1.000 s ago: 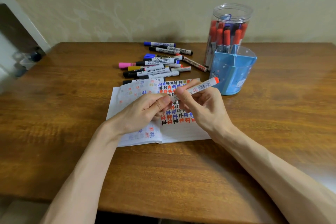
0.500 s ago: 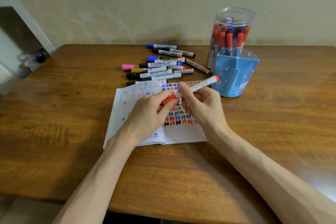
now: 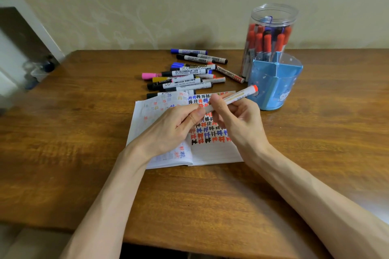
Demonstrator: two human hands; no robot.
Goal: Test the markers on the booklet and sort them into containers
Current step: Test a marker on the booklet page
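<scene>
A: Starting on the left, the pile of loose markers (image 3: pixel 185 73) lies on the wooden table (image 3: pixel 63 132) just behind the booklet (image 3: pixel 212 153). I'd say more than a dozen are waiting for their test.

B: And the open booklet is busy. Its right page is packed with red, blue and black hash marks, with fainter ones on the left page.

A: Over it, the left hand (image 3: pixel 172 130) has its fingers curled, pinching the near end of the orange-red marker (image 3: pixel 235 97). I can't tell if the cap is on, because the fingers hide it.

B: The right hand (image 3: pixel 240 122) grips the white barrel between thumb and fingers. The marker's orange tail points up toward the blue divided cup (image 3: pixel 277 90).

A: Far right, the clear jar (image 3: pixel 273 17) is well stocked with sorted markers, mostly red caps. I can't make out anything in the cup.

B: So it's roughly midway: plenty tested and sorted, and that pile still to go.

A: What's changed? Half a second ago a red cap showed between the hands. Now the left fingers cover it and the hands sit closer together, while the marker keeps its tilt.
</scene>
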